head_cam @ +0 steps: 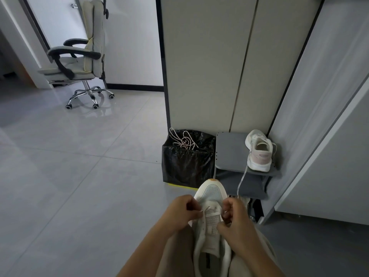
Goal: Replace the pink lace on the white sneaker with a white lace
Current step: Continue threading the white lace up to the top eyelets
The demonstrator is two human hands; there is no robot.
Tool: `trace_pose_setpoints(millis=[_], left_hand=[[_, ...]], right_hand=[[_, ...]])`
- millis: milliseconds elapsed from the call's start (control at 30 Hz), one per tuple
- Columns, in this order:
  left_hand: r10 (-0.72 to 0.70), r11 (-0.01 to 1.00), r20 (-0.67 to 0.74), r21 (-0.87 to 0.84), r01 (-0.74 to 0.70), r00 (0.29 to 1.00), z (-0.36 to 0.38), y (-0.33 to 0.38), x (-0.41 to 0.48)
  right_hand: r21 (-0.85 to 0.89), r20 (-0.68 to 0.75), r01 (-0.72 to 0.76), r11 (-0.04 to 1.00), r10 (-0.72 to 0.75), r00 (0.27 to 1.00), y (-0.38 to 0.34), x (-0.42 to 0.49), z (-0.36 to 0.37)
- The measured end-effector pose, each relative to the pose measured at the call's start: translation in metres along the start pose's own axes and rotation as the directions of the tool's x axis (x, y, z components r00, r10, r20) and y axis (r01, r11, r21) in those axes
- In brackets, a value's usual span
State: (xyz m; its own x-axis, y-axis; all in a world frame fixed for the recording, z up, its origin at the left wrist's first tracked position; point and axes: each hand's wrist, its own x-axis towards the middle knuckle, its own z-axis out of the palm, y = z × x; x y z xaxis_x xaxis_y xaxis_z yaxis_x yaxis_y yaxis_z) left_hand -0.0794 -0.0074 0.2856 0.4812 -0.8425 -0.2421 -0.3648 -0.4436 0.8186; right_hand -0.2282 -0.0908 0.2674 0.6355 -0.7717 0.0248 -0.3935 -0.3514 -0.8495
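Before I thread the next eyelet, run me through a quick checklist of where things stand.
1. Pink lace out of the shoe, lying on the black bin bag: ok.
2. White sneaker resting on the lap, toe pointing away: ok.
3. Left hand pinching the white lace at the lowest eyelets: ok.
4. Right hand gripping the other end: cannot tell, fingers hide it.
5. Upper eyelets laced: not ok, empty.

white mesh sneaker (211, 226) toe-forward on the lap | left hand (182, 213) pinches thin white lace (207, 209) at the lowest eyelets | right hand (237, 222) fingers (227, 206) curled at opposite eyelet row, apparently pinching it too | loose pink-flecked lace (184, 141) atop black plastic bin bag (185, 164) | second white sneaker (259, 150) on grey low shelf (229, 152)
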Motion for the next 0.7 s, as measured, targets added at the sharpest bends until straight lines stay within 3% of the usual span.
trace_pose_setpoints(millis=[200,367,467,600,700], left_hand=[[0.033,0.990,-0.036,0.140,-0.028,0.999,0.003,0.001,-0.002],[0.058,0.986,0.014,0.155,-0.059,0.998,-0.014,0.007,-0.006],[0.093,0.990,-0.071,0.116,-0.085,0.993,-0.047,0.017,-0.013],[0.134,0.944,-0.237,-0.266,-0.196,0.962,-0.079,0.053,-0.038],[0.131,0.704,-0.151,-0.682,-0.199,0.980,-0.057,0.083,-0.052]], right_hand=[[0.065,0.015,0.053,0.996,-0.055,0.998,-0.002,-0.004,-0.003],[0.050,-0.003,0.148,0.988,-0.148,0.989,0.000,-0.009,-0.005],[0.018,-0.015,0.181,0.983,-0.181,0.983,0.001,-0.011,-0.004],[0.023,-0.067,0.259,0.966,-0.257,0.964,-0.006,-0.011,-0.003],[0.233,-0.002,0.256,0.938,-0.263,0.965,-0.027,-0.013,0.000]])
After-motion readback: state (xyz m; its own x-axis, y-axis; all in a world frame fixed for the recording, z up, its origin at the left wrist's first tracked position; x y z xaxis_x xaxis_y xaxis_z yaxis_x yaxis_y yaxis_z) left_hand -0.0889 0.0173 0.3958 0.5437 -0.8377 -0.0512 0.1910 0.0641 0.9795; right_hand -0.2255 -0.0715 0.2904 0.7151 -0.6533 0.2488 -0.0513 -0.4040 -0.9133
